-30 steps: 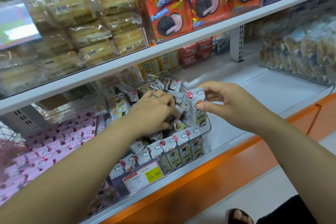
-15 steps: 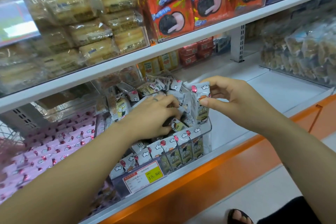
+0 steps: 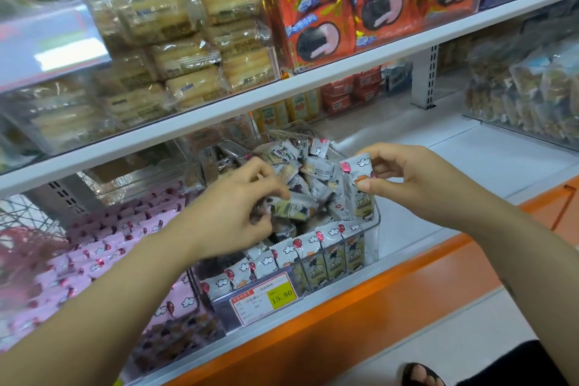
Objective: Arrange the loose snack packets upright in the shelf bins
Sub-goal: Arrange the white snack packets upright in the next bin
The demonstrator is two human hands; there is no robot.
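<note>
A clear plastic bin (image 3: 374, 230) on the lower shelf holds several small white snack packets with red balloons. A front row of packets (image 3: 316, 249) stands upright behind the yellow price tag (image 3: 263, 296); a loose heap (image 3: 308, 166) lies behind it. My left hand (image 3: 232, 216) reaches into the heap, its fingers curled round a loose packet (image 3: 291, 207) lying flat. My right hand (image 3: 410, 182) pinches the top of one upright packet (image 3: 357, 185) at the bin's right wall.
A bin of pink packets (image 3: 103, 247) sits to the left. White shelf floor (image 3: 470, 166) lies to the right, with bagged snacks (image 3: 526, 84) beyond. The upper shelf edge (image 3: 282, 91) overhangs the bin. An orange shelf front (image 3: 344, 320) runs below.
My left hand has shifted in the heap and lifted a loose packet. My right hand keeps its pinch on the upright packet at the bin's right side, barely moving.
</note>
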